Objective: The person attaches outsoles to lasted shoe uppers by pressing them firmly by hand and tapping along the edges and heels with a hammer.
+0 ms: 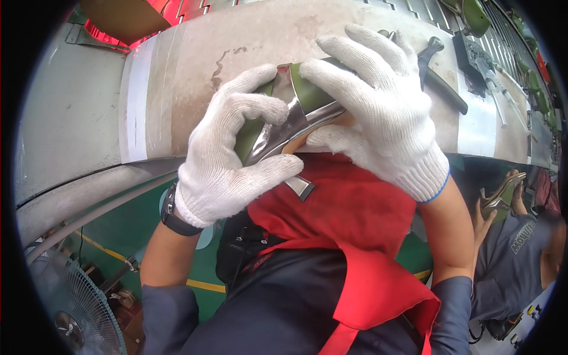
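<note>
1. Left hand point(228, 145): white knit glove, half curled around the near-left part of the work; fingers bent over the upper side, thumb extended along the lower edge. It has hold of the green-and-silver shoe point(299, 118).
2. Right hand point(384, 109): white knit glove with blue cuff edging, closed partway on the same shoe; index finger over the top, thumb beneath, the other fingers fanned and raised.
3. Shoe: held between both hands at the front edge of the workbench point(183, 106), above the person's lap; green panels, metallic silver trim, a tan area on the near side. A narrow silver piece with a dark end projects below the left thumb. Contact with the bench cannot be determined.
4. Hammer point(448, 93): lies on the bench just beyond the right hand, dark handle slanting outward. Further right, a black block point(469, 62) and slender white tools.
5. Person: red apron point(337, 201), dark wristwatch point(173, 214) on the left wrist.
6. Surroundings: caged fan point(74, 313) at lower left; at right, a co-worker point(509, 260) holds a similar shoe point(501, 198).
</note>
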A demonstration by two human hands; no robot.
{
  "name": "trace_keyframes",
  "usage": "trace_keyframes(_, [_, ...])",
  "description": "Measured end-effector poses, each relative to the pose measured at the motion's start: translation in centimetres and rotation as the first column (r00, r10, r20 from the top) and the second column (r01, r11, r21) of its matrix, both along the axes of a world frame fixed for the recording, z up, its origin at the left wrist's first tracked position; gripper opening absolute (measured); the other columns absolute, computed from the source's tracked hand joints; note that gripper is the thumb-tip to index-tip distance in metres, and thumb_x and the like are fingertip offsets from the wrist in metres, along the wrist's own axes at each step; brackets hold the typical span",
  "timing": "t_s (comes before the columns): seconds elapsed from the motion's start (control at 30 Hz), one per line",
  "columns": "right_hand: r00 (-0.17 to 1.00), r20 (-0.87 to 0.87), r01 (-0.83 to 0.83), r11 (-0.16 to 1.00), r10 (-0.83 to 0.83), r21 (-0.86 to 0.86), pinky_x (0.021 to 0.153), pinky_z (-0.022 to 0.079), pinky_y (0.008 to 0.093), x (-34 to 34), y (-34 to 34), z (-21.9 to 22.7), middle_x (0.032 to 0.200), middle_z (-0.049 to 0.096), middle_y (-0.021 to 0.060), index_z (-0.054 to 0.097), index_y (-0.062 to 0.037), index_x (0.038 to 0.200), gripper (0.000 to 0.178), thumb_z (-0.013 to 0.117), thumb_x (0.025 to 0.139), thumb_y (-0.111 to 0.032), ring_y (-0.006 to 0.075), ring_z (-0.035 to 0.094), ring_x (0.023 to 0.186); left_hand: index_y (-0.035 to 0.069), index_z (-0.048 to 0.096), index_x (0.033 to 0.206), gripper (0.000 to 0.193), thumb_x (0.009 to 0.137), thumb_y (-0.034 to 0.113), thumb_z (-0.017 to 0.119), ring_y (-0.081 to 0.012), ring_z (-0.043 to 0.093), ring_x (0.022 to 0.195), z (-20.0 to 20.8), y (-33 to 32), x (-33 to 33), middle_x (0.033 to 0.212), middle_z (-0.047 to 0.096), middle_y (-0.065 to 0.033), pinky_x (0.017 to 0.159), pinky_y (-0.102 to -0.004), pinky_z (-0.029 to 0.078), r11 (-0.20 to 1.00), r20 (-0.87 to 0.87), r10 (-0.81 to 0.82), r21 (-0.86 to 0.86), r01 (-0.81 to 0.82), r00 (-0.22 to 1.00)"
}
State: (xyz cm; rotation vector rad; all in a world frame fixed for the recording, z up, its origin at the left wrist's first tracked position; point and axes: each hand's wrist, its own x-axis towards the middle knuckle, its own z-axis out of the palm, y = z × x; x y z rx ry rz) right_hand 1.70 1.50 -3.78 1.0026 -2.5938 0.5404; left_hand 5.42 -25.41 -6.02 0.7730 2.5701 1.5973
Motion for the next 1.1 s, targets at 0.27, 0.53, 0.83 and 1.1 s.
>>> trace_keyframes(0.27, [1.000,-0.027,-0.001,0.999,-0.001,-0.052,0.120,0.044,0.0598,0.1,-0.1,-0.6,0.145,0.070,0.0094,0.078,-0.0182,0.135,0.078,0.098,0.062,-0.037,0.0419,0.060,0.141,0.003,0.064,0.112,0.035,0.083,0.003,0.083,-0.0361,0.056,0.150,0.4,1.4,0.1,0.162,0.053,-0.0330,0.124,-0.0474,0.042,0.997,-0.035,0.063,-0.046,-0.064,0.997])
trace_keyframes(0.53, [0.997,-0.074,-0.003,0.999,-0.001,-0.054,0.119,0.043,0.0620,0.2,-0.2,-1.2,0.145,0.070,0.0125,0.077,-0.0160,0.137,0.077,0.093,0.068,-0.045,0.0428,0.060,0.140,0.005,0.070,0.097,0.023,0.078,-0.001,0.081,-0.0484,0.071,0.126,-0.4,3.0,0.7,0.144,0.069,-0.0335,0.109,-0.0502,0.054,0.974,-0.198,0.201,-0.062,-0.217,0.959])
trace_keyframes(0.83, [0.993,-0.109,0.038,0.999,-0.036,0.025,0.116,0.043,0.0646,0.0,-1.1,-0.8,0.139,0.069,0.0093,0.076,-0.0162,0.136,0.083,0.089,0.063,-0.053,0.0398,0.062,0.135,0.005,0.066,0.096,0.024,0.077,-0.003,0.078,-0.0477,0.072,0.122,-0.7,3.5,0.4,0.144,0.068,-0.0343,0.108,-0.0506,0.054,0.969,-0.283,0.195,-0.091,-0.228,0.939])
trace_keyframes(1.1, [0.937,-0.344,-0.047,0.996,0.069,0.070,0.114,0.044,0.0643,-2.9,-0.9,-3.3,0.125,0.073,0.0061,0.075,-0.0130,0.125,0.077,0.090,0.058,-0.048,0.0322,0.069,0.122,0.004,0.066,0.099,0.024,0.078,-0.003,0.075,-0.0487,0.072,0.121,-1.2,3.2,0.1,0.142,0.069,-0.0339,0.108,-0.0542,0.052,0.976,-0.345,0.181,-0.048,-0.210,0.921])
